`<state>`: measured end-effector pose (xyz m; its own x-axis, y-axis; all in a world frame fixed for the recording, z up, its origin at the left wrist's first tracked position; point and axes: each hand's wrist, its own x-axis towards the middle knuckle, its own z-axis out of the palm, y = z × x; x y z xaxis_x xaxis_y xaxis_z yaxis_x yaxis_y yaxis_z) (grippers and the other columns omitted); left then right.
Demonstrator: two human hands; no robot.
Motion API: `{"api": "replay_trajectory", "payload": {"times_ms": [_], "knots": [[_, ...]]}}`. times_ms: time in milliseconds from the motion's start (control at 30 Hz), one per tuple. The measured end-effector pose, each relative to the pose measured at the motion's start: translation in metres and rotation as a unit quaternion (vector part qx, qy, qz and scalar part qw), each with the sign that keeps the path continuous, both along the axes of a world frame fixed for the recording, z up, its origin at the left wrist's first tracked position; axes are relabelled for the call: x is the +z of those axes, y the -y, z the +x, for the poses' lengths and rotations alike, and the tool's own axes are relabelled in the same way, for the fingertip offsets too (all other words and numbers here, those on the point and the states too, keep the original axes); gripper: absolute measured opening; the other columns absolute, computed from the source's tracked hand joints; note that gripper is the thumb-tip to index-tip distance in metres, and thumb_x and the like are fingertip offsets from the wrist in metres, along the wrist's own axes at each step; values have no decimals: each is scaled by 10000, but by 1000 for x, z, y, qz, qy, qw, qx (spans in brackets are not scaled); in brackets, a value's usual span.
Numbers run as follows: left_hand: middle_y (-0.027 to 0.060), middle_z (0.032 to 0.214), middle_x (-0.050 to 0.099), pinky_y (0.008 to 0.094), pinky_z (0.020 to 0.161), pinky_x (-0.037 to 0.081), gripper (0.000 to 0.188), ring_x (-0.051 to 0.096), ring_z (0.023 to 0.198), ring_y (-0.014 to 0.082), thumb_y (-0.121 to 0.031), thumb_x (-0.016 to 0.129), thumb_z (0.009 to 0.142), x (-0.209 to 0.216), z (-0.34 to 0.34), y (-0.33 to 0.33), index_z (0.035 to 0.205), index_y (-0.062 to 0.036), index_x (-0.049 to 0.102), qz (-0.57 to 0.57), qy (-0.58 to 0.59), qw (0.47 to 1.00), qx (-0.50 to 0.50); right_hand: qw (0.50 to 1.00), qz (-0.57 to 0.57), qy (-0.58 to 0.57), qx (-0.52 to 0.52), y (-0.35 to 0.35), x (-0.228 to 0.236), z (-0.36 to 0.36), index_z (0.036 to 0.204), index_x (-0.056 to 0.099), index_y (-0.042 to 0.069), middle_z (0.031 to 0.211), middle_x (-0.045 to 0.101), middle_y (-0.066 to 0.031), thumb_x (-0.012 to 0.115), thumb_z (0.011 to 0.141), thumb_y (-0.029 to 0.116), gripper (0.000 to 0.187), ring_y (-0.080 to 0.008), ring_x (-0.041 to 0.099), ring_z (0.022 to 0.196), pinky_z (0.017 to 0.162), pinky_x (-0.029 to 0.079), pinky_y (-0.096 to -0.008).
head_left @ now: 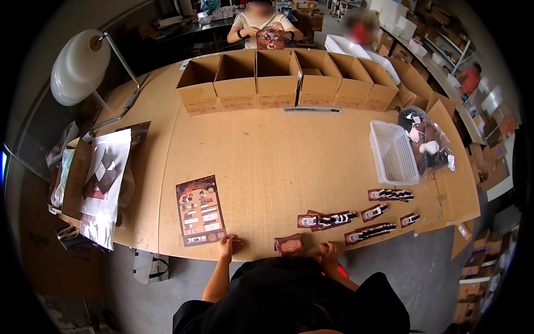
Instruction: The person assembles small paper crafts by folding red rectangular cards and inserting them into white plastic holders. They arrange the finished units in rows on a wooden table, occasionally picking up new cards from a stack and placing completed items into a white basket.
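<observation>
At the front edge of the table, my left hand [231, 243] rests by the lower right corner of a dark red printed sheet [200, 214]. Its fingers are apart on the wood. Right of it lies a small stack of reddish-brown cards [289, 244], close to the edge. My right hand [329, 253] is just right of that stack, with its fingers curled; whatever may be in them is hidden. Overlapping rows of small cards with black and white pieces [370, 234] lie beyond and to the right of it, with another such row [328, 220] nearer the middle.
Open cardboard boxes [236, 97] line the far side. A white plastic basket [394, 153] and a bagged plush toy [427, 139] stand at right. Papers and a carton [75, 178] sit at left, below a lamp [83, 67]. Across the table a person holds a printed sheet [270, 40].
</observation>
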<state>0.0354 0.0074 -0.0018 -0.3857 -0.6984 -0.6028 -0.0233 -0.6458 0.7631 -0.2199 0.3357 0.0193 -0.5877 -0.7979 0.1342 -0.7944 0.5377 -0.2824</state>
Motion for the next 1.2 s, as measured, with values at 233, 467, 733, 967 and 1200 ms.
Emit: {"api": "replay_trajectory", "payload": {"times_ms": [233,467,733,967,1200], "knots": [[121,773,622,363,576,565,153,654,657,262,-125,459,920,-7,0,1,974,-19,556,4,-22,1000,19,996,-83,-37,16,-1,-9,-7,1175,479,159,1122,472,-171,693,692,403,582,-370,471,989,845,413,-455],[110,794,649,340,610,557,145,656,693,252,-132,473,915,-13,11,-1,982,-47,570,-2,-9,1000,11,998,37,-14,-39,15,20,-6,1331,432,241,1391,278,-272,655,731,399,660,-440,291,1275,1009,284,-539],[96,829,652,301,578,543,119,664,720,236,-152,451,926,-1,12,7,978,-103,546,50,16,998,-17,964,-126,-11,-232,43,-15,-4,1285,385,-5,1363,320,-269,683,700,445,796,-429,288,1283,1011,266,-545],[82,870,637,254,587,507,169,643,719,184,-142,471,911,7,-7,14,1027,-51,554,-60,117,981,-145,960,32,-14,-278,56,-7,-29,1345,267,-92,1441,222,-252,632,685,596,1021,-380,186,1352,1064,182,-519],[136,1151,557,392,919,415,406,496,1103,299,-201,694,747,60,-175,5,1111,-61,581,-570,118,674,-455,960,47,-7,-275,57,-10,-42,1340,274,-109,1450,197,-255,611,700,614,1023,-373,155,1362,1072,172,-507]]}}
